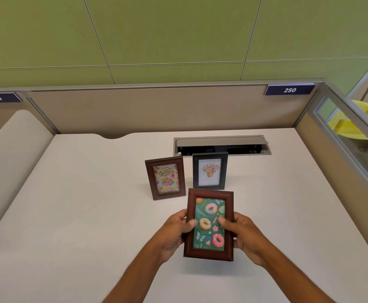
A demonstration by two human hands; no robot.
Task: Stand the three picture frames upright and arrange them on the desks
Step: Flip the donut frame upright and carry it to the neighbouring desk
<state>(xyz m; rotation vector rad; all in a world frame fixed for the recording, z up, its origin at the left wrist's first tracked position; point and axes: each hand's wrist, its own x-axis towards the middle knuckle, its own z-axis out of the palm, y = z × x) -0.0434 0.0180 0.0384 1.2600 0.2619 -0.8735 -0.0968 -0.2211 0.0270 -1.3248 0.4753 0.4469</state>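
Note:
I hold a brown frame with a doughnut picture above the white desk, its front facing me. My left hand grips its left edge and my right hand grips its right edge, thumbs on the glass. Behind it two frames stand upright on the desk: a brown frame with a birthday card to the left, and a black frame with a flower picture to the right. The held frame's top edge overlaps the black frame's bottom in the view.
An open cable hatch is set in the desk just behind the black frame. Beige partitions close the back and both sides, with number plates 249 and 250. A yellow chair shows past the right partition.

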